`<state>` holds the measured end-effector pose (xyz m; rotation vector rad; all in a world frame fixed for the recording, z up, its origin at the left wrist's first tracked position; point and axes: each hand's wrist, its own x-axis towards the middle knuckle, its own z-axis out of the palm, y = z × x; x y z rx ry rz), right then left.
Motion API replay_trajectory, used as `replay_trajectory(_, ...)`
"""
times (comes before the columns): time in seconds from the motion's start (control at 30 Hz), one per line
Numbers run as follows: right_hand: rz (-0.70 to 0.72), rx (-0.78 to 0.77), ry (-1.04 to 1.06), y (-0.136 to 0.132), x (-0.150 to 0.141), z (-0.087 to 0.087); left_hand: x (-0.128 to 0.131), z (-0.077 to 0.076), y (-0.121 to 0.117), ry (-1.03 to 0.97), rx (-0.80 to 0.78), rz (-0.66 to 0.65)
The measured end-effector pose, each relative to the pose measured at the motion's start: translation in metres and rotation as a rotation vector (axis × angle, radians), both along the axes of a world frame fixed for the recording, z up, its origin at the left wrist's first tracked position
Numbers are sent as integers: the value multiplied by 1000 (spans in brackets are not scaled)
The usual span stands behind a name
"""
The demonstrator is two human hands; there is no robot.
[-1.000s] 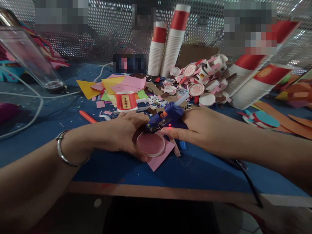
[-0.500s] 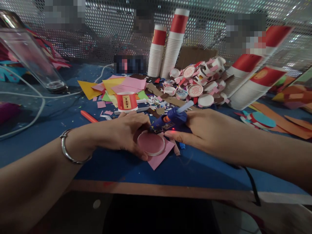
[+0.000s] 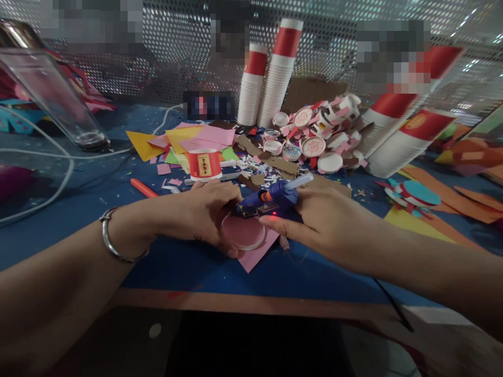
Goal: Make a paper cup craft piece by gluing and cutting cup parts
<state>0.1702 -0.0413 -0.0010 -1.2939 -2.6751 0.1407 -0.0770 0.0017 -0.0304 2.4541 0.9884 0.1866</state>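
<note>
My right hand [image 3: 320,220] is wrapped round a blue hot glue gun [image 3: 271,201] with a clear glue stick [image 3: 299,181] poking out of its back and a small red light lit. Its nozzle end points left, over the far rim of a round white-edged ring [image 3: 253,246], which looks like a cut paper cup piece. My left hand [image 3: 212,214] grips this ring from its left side, thumb near the front. Beneath the ring lies a square of pink paper [image 3: 253,260], its corner showing toward me; pink also shows inside the rim. The nozzle tip is hidden by my left fingers.
Behind my hands are a red cut cup [image 3: 204,165], coloured paper sheets [image 3: 204,137] and scraps. Tall paper cup stacks [image 3: 251,86] and a pile of cut cup pieces [image 3: 314,146] stand further back. A glass bottle [image 3: 70,99] and white cable are left, a red pen [image 3: 143,187] nearer.
The glue gun has shifted slightly left along the ring's far rim, and my right forearm has swung lower and toward me. My left hand and the ring stay almost still.
</note>
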Motion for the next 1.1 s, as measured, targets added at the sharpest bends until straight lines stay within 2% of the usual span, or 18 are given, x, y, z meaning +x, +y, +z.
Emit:
replay_trajectory(0.1,-26,-87,42,0,-1,-4,-1,-3,2,35,11,0)
replay_trajectory(0.33,-121,-401,127,6,1,-6,-3,-3,5,88,22,17)
replay_trajectory(0.57,-86,-621,182,12,5,3,-2,1,4,123,-23,40)
replay_trajectory(0.67,3,-603,115,17,9,11,-2,1,3,127,-27,40)
replay_trajectory(0.77,90,-502,31,23,12,17,-2,2,2,138,-24,40)
replay_trajectory(0.87,78,-430,-75,29,15,23,-3,4,1,151,-22,44)
replay_trajectory(1.1,4,-513,-135,42,15,36,-3,4,2,151,-44,33)
